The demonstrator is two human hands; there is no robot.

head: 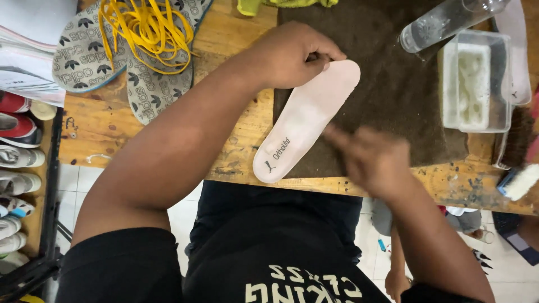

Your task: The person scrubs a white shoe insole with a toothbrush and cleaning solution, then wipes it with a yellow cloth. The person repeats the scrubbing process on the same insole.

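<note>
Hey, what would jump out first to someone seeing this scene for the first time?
Centre stage is the pale pink insole lying slantwise across a dark brown mat on the wooden bench, its far end pinched by the left hand while the blurred right hand hovers beside it. At top left, bright yellow laces sprawl over two grey patterned insoles.

An insole [306,120] lies slantwise on a mat [393,84] atop the workbench [168,129]. The left hand [292,56] pins its far end; the right hand [373,160] hovers just right of it. Left lie two more insoles [112,62] under laces [146,28]; right, a tub [477,81], behind it a bottle [443,22].
</note>
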